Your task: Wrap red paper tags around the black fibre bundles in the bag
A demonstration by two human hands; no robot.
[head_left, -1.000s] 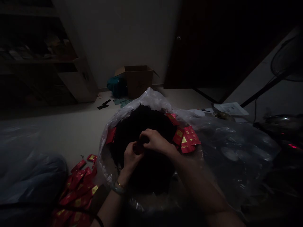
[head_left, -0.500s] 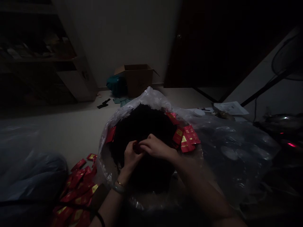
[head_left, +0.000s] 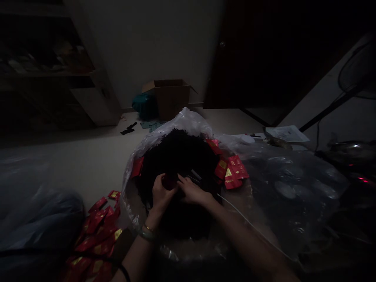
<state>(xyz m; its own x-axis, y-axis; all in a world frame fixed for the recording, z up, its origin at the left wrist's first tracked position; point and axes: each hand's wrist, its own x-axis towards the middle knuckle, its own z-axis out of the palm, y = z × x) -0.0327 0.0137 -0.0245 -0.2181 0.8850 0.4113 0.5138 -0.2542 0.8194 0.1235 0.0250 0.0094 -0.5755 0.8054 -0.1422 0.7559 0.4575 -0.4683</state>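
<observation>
In the dim head view, my left hand [head_left: 161,192] is curled around a small dark red packet [head_left: 169,181] above a heap of black loose material [head_left: 179,150]. My right hand [head_left: 194,192] is close to the packet's right side, its fingers bent downward and partly hidden. A pale, narrow, shiny strip [head_left: 196,175] shows just beyond the right hand; its kind is unclear. Beneath both hands, the heap lies in a clear plastic bag [head_left: 188,121] with its mouth spread wide. Red packets [head_left: 232,172] lie on the heap's right edge, and another red packet [head_left: 137,167] at its left.
More red packets [head_left: 96,231] are piled at lower left, beside a bluish plastic-covered bundle [head_left: 44,223]. A thin white cord [head_left: 249,223] runs near my right forearm. Clear plastic [head_left: 293,188] spreads at right. An open cardboard box [head_left: 173,100] stands by the wall.
My right hand has shifted slightly down, its fingers lower beside the packet. The pale strip and the white cord have come into view. My left hand still holds the packet.
</observation>
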